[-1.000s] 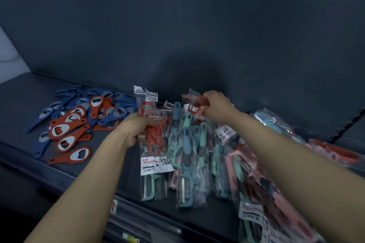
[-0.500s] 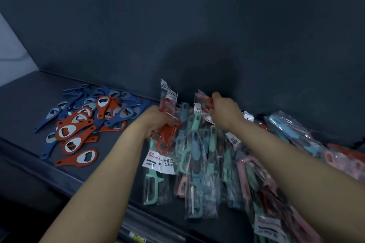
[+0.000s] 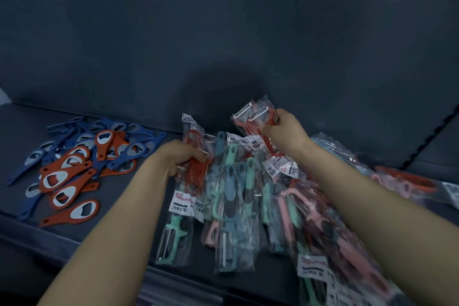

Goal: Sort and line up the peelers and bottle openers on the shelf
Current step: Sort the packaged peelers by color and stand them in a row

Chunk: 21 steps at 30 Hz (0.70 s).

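A heap of bagged peelers (image 3: 238, 206) in teal, blue, pink and red lies across the middle and right of the dark shelf (image 3: 129, 208). My left hand (image 3: 178, 156) grips a bunch of bagged red peelers (image 3: 196, 171) at the heap's left side. My right hand (image 3: 285, 131) holds another bagged red peeler (image 3: 250, 119) lifted above the back of the heap, blade end pointing up and left. A loose pile of blue and orange bottle openers (image 3: 82, 161) lies on the shelf to the left.
The shelf's dark back panel (image 3: 223, 45) rises right behind the piles. More bagged peelers (image 3: 407, 181) trail off to the right. The shelf's front edge (image 3: 37, 236) runs below the openers, with a price strip under it.
My right hand has lifted a bagged red peeler up out of the heap's back. My left hand keeps its grip on the red bunch, about where it was.
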Each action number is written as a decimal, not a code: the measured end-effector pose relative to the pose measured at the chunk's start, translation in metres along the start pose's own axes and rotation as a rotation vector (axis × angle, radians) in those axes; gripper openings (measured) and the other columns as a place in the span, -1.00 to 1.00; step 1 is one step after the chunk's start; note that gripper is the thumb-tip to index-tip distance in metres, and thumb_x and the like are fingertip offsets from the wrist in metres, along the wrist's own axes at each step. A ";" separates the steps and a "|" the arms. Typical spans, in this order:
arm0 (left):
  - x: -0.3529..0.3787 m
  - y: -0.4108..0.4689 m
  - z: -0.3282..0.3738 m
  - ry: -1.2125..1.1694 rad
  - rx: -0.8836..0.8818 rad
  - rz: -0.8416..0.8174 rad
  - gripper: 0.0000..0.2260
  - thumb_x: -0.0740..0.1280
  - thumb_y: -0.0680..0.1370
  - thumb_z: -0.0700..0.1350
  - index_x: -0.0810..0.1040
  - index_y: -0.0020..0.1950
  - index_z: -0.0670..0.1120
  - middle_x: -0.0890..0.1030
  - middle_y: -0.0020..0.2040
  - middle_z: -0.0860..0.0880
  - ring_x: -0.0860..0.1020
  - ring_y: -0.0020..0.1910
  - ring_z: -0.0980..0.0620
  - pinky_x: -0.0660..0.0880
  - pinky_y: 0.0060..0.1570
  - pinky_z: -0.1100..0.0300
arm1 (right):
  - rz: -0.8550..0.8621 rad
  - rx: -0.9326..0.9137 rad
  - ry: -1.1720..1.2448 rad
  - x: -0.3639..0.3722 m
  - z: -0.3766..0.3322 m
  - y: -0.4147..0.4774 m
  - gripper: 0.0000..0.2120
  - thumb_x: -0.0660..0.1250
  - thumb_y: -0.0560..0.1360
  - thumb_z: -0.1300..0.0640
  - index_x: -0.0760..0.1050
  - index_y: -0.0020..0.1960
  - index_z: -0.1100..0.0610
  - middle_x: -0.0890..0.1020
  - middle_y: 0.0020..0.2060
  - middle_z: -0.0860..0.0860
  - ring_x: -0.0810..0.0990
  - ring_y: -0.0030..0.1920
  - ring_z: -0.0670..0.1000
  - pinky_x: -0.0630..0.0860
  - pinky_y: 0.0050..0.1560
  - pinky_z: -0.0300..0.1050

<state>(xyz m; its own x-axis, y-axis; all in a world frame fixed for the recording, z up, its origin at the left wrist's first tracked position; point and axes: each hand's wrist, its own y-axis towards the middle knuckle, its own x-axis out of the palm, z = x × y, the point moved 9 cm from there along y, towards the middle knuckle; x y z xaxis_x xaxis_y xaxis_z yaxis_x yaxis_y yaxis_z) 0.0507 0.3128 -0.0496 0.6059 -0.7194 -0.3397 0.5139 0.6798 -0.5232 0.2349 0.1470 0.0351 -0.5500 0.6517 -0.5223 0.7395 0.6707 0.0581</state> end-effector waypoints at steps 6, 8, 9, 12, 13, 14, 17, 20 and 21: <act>-0.005 -0.009 -0.003 -0.020 0.019 0.078 -0.92 0.43 0.40 -0.28 0.55 -0.17 -0.19 0.61 -0.22 -0.11 0.56 -0.24 -0.04 0.53 -0.34 0.18 | -0.016 -0.014 -0.006 -0.009 0.002 -0.017 -0.78 0.27 0.49 0.23 0.28 -0.26 0.07 0.42 -0.37 -0.05 0.37 -0.40 -0.09 0.29 -0.52 -0.30; -0.014 -0.014 -0.004 -0.125 0.059 0.131 -0.93 0.41 0.41 -0.33 0.55 -0.17 -0.21 0.63 -0.37 -0.10 0.58 -0.41 -0.01 0.46 -0.55 0.26 | -0.037 -0.032 0.031 -0.010 -0.001 -0.023 -0.78 0.28 0.49 0.21 0.29 -0.26 0.05 0.43 -0.36 -0.07 0.37 -0.40 -0.11 0.27 -0.57 -0.38; -0.018 -0.017 -0.005 -0.189 0.085 0.152 -0.93 0.40 0.42 -0.35 0.55 -0.18 -0.22 0.63 -0.43 -0.10 0.59 -0.48 0.01 0.46 -0.58 0.26 | -0.046 -0.043 0.053 -0.010 -0.003 -0.025 -0.81 0.28 0.48 0.21 0.31 -0.24 0.05 0.44 -0.35 -0.07 0.39 -0.40 -0.11 0.27 -0.58 -0.41; -0.037 -0.029 -0.010 -0.391 0.184 0.235 -0.90 0.37 0.44 -0.37 0.53 -0.14 -0.21 0.66 -0.33 -0.13 0.63 -0.45 0.00 0.53 -0.50 0.20 | -0.057 -0.051 0.111 -0.012 -0.008 -0.033 -0.96 0.29 0.48 0.19 0.42 -0.11 0.11 0.52 -0.28 -0.03 0.46 -0.36 -0.09 0.32 -0.60 -0.41; -0.044 -0.034 -0.012 -0.455 0.222 0.270 -0.89 0.36 0.44 -0.37 0.53 -0.11 -0.19 0.66 -0.27 -0.13 0.65 -0.39 0.00 0.56 -0.42 0.16 | -0.060 -0.049 0.122 -0.012 -0.008 -0.035 -0.95 0.29 0.49 0.19 0.44 -0.07 0.12 0.53 -0.26 -0.02 0.47 -0.36 -0.08 0.33 -0.60 -0.40; -0.052 -0.039 -0.012 -0.524 0.266 0.298 -0.88 0.35 0.45 -0.36 0.53 -0.09 -0.17 0.67 -0.23 -0.11 0.66 -0.33 -0.01 0.58 -0.32 0.12 | -0.066 -0.047 0.128 -0.012 -0.009 -0.038 -0.93 0.29 0.49 0.19 0.44 -0.03 0.13 0.55 -0.24 -0.01 0.48 -0.36 -0.08 0.34 -0.61 -0.39; -0.063 -0.060 -0.006 -0.686 0.374 0.305 -0.88 0.34 0.47 -0.36 0.55 -0.06 -0.17 0.69 -0.21 -0.08 0.67 -0.20 -0.06 0.59 -0.15 0.02 | -0.069 -0.042 0.154 -0.018 -0.008 -0.045 -0.91 0.31 0.50 0.17 0.44 -0.02 0.11 0.55 -0.23 -0.02 0.49 -0.35 -0.08 0.38 -0.58 -0.37; -0.048 -0.086 0.013 -0.720 0.455 0.237 -0.87 0.33 0.47 -0.36 0.55 -0.03 -0.19 0.70 -0.20 -0.09 0.68 -0.19 -0.05 0.61 -0.24 0.10 | -0.048 -0.038 0.179 -0.034 -0.004 -0.055 -0.90 0.31 0.49 0.15 0.44 0.00 0.11 0.55 -0.23 -0.03 0.50 -0.34 -0.08 0.41 -0.52 -0.33; -0.035 -0.095 0.021 -0.713 0.468 0.202 -0.88 0.33 0.47 -0.35 0.56 -0.04 -0.19 0.70 -0.21 -0.09 0.68 -0.21 -0.04 0.60 -0.27 0.13 | -0.042 -0.038 0.194 -0.041 -0.002 -0.059 -0.88 0.31 0.49 0.15 0.45 0.01 0.12 0.55 -0.23 -0.02 0.50 -0.33 -0.07 0.42 -0.49 -0.31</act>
<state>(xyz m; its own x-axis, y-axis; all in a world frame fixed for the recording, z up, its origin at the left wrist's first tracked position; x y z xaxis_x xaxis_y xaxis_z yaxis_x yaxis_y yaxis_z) -0.0065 0.2765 0.0287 0.8673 -0.4241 0.2604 0.4569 0.8860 -0.0786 0.2131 0.0808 0.0547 -0.6472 0.6764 -0.3516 0.7013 0.7091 0.0735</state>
